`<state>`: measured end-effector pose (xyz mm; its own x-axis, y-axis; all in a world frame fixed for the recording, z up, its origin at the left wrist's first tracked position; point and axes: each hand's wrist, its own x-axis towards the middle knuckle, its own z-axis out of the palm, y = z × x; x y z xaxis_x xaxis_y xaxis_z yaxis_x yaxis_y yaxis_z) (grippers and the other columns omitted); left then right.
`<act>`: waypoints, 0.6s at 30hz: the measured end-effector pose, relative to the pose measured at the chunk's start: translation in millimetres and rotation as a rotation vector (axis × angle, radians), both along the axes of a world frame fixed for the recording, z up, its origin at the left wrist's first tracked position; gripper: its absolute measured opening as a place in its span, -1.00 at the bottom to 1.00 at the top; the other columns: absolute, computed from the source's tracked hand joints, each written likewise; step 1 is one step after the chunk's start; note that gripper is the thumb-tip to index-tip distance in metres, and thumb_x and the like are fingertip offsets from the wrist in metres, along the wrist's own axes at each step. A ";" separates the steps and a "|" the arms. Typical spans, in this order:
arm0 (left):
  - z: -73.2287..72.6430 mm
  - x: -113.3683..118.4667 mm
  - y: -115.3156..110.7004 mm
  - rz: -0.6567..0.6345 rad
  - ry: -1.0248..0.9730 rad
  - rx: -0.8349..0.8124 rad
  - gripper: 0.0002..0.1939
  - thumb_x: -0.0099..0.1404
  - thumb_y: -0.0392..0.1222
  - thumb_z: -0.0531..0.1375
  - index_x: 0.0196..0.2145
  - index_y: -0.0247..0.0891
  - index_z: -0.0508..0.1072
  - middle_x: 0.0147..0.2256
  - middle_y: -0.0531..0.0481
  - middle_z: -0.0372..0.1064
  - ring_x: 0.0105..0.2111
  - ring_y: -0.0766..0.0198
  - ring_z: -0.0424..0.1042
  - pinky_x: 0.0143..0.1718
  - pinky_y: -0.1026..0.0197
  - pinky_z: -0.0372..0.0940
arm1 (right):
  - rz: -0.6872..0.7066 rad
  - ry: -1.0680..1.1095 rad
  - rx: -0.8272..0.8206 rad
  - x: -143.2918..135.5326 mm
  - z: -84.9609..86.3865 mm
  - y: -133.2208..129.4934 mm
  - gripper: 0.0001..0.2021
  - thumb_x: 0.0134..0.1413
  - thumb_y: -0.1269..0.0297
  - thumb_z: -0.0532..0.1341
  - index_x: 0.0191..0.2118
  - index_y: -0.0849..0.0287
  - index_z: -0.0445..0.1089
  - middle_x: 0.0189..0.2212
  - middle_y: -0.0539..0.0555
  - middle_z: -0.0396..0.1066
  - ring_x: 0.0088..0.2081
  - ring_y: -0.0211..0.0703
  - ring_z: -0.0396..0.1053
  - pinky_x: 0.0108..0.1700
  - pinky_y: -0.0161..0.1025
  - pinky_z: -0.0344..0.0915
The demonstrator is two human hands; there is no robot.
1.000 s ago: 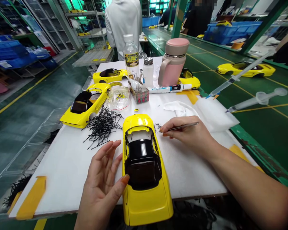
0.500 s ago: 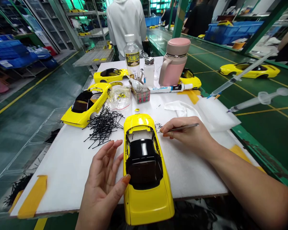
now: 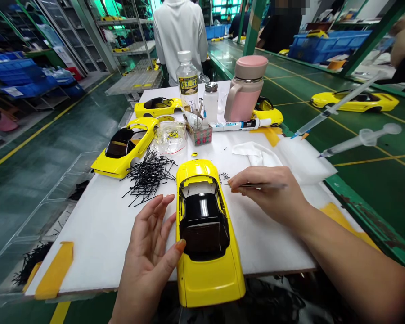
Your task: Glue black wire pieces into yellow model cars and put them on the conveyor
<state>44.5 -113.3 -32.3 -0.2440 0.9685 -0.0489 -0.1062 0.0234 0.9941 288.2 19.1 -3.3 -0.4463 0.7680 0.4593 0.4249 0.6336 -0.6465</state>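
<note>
Through the head camera I have the yellow toy car [image 3: 207, 233] lying lengthwise at the middle of the near edge of the bench [image 3: 94, 243], its closer end reaching past that edge. My left hand [image 3: 153, 252] is loosely spread, the thumb tip seeming to rest on the car's left side by the dark window [image 3: 205, 244], the other fingers apart and wrapped round nothing. My right hand [image 3: 273, 193] has thumb and fingers pinched on the tweezers [image 3: 261, 185], their points just beside the black specks [image 3: 223, 177] to the car's right; I can't make out whether they nip one. I judge the car a light, stiff shell, glossy enough to slide under a fingertip and easily scratched, its thin frame around the far cut-out probably the weak spot. I'd hold it low by both long sides, near the closer end, keeping pressure off the window. The tweezers should want only a light squeeze.
</note>
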 end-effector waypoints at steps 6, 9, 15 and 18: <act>2.6 0.7 2.4 -0.025 0.017 0.023 -0.38 0.32 -0.17 0.36 0.26 0.18 0.30 0.40 0.04 0.15 0.46 0.05 0.03 0.39 0.06 0.17 | -0.071 -0.135 0.326 17.4 -3.4 -64.0 -0.67 0.30 0.51 0.16 -0.03 -0.03 0.55 -0.04 0.02 0.62 -0.09 -0.13 0.62 -0.01 -0.28 0.56; 2.6 0.8 2.0 -0.026 0.032 0.028 -0.37 0.32 -0.17 0.36 0.27 0.14 0.30 0.40 0.00 0.16 0.46 0.03 0.04 0.40 0.05 0.17 | -0.083 -0.138 0.398 23.7 -24.2 -87.4 -0.60 0.30 0.49 0.18 0.14 -0.06 0.50 0.04 0.07 0.58 -0.02 -0.06 0.61 0.03 -0.25 0.58; 1.5 0.9 0.9 -0.021 0.021 0.035 -0.38 0.33 -0.18 0.35 0.27 0.17 0.31 0.40 0.05 0.15 0.45 0.09 0.05 0.37 0.16 0.20 | -0.015 -0.126 0.396 22.4 -42.8 -91.8 -0.55 0.35 0.49 0.15 0.26 -0.01 0.40 0.11 0.11 0.54 0.12 -0.07 0.53 0.14 -0.21 0.53; 0.9 1.5 0.4 -0.015 0.017 0.039 -0.39 0.34 -0.19 0.35 0.27 0.19 0.31 0.40 0.06 0.16 0.45 0.11 0.06 0.36 0.18 0.21 | 0.025 -0.121 0.387 20.5 -41.7 -89.8 -0.55 0.36 0.51 0.12 0.27 0.04 0.39 0.13 0.14 0.53 0.16 -0.09 0.49 0.20 -0.22 0.48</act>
